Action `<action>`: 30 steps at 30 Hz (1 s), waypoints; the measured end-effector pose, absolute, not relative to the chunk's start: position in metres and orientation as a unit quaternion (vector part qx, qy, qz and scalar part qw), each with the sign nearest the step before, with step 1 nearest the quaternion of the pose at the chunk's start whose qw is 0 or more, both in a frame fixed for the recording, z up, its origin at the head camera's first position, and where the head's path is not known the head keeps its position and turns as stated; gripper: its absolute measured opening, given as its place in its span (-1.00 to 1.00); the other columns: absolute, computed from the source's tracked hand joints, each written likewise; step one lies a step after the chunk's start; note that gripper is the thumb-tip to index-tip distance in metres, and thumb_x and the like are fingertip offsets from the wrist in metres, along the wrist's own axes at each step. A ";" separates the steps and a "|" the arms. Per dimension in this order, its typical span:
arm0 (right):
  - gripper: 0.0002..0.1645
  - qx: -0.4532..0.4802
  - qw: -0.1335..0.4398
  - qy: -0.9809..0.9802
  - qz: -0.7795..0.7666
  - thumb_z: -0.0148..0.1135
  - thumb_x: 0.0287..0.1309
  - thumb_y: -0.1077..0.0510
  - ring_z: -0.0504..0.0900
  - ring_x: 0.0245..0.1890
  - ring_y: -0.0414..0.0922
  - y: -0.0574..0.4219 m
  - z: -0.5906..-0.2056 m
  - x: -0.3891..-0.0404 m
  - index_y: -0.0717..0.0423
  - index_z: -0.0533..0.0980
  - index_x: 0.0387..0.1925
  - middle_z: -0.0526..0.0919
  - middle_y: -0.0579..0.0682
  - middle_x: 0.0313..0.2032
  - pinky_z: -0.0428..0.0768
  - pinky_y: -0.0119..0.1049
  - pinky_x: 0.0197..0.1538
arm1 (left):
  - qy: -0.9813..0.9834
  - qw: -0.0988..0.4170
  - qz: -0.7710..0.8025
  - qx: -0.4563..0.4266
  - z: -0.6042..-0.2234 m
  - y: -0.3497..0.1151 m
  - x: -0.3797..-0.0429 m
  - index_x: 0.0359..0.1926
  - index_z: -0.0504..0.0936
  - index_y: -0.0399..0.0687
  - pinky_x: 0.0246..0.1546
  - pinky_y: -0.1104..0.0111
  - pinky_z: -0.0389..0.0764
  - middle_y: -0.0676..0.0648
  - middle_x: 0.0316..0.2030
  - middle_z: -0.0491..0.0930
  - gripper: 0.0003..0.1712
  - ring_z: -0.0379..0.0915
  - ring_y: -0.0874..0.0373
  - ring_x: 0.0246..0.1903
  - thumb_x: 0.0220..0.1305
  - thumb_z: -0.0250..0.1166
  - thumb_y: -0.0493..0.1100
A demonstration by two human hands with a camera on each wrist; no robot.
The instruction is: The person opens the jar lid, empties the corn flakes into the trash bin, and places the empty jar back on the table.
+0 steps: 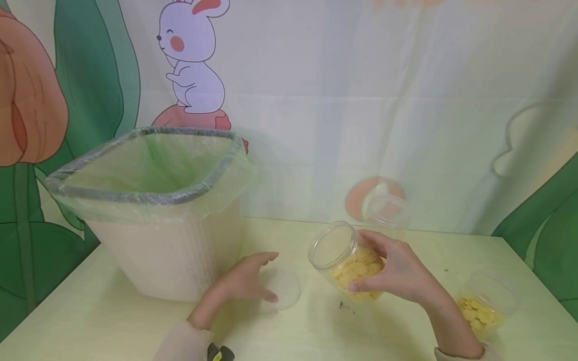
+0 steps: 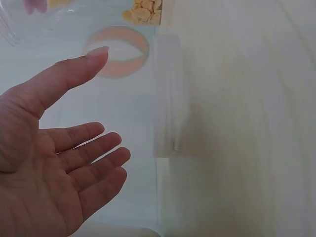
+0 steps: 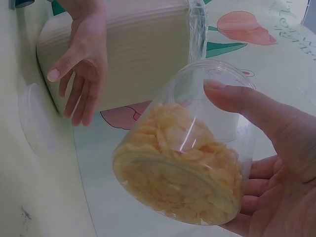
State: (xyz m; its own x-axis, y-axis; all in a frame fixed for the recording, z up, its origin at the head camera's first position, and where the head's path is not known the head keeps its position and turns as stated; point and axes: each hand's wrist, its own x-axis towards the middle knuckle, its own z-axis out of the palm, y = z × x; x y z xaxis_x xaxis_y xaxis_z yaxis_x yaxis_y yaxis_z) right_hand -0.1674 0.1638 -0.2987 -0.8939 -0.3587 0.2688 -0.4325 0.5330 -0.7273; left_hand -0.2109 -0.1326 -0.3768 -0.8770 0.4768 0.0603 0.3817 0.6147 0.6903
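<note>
My right hand grips a clear plastic jar partly filled with yellow flakes. The jar is raised over the table, uncapped, its mouth tilted toward the left. In the right wrist view my thumb lies along one side and the fingers along the other. My left hand is spread, thumb apart from the fingers, with nothing in it. A round translucent lid lies on the table just by the left fingertips; the left wrist view shows the lid edge-on beyond the hand.
A pale bin with a green liner bag stands at the left. Another clear jar with flakes is at the right front. A clear jar stands at the back edge. Small dark marks dot the table.
</note>
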 end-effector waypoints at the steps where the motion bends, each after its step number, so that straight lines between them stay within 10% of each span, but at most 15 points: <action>1: 0.04 0.226 0.044 -0.875 0.426 0.57 -0.44 0.02 0.41 0.09 0.23 0.164 -0.299 -0.167 0.35 0.32 0.14 0.45 0.26 0.08 0.39 0.10 0.07 | 0.896 0.063 0.368 0.239 -0.376 -0.132 -0.211 0.22 0.28 -0.33 0.13 0.03 0.29 -0.27 0.17 0.34 -0.04 0.26 -0.20 0.13 -0.25 0.51 -0.18; 30: 0.02 0.230 0.049 -0.866 0.440 0.57 -0.42 0.04 0.43 0.07 0.21 0.160 -0.298 -0.165 0.34 0.32 0.14 0.48 0.24 0.06 0.42 0.09 0.04 | 0.886 -0.023 0.368 0.280 -0.313 -0.125 -0.177 0.27 0.25 -0.24 0.05 0.10 0.41 -0.21 0.16 0.36 -0.07 0.32 -0.11 0.08 -0.15 0.48 -0.13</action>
